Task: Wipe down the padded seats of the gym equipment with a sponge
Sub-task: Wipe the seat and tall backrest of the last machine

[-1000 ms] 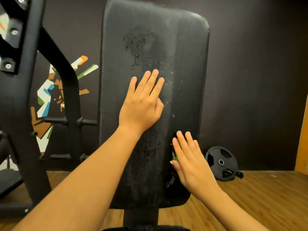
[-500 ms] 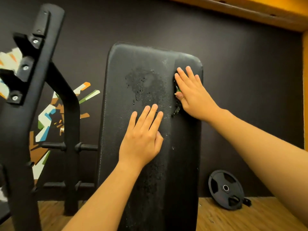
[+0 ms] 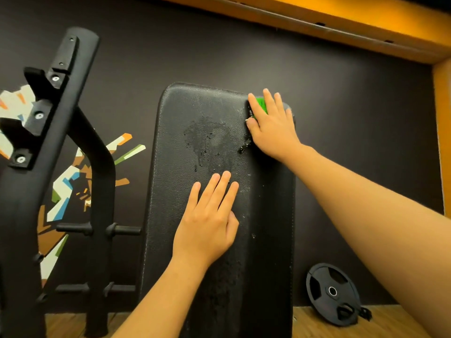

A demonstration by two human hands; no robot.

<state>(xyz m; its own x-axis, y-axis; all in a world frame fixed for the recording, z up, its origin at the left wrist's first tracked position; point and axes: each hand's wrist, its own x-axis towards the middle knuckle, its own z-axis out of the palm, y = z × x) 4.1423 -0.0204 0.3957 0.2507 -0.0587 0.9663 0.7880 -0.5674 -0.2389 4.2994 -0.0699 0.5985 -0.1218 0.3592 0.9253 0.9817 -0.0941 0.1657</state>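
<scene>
Right hand presses sponge (mostly hidden, perhaps soapy) against the pad.

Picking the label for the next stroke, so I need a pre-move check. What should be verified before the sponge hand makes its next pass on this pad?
1. Sponge contact: ok. The right hand presses the green sponge onto the top right corner of the pad.
2. Pad braced: ok. The left hand lies flat mid-pad.
3. Path down the right strip: ok. The left hand sits beside it, not on it.
4. Centre wiped: not ok. A droplet patch shows above the left fingers.
5. Residue: not ok. Pale flecks lie below the right thumb.
6. Sponge wetness: cannot tell, since the sponge is mostly covered.
</scene>
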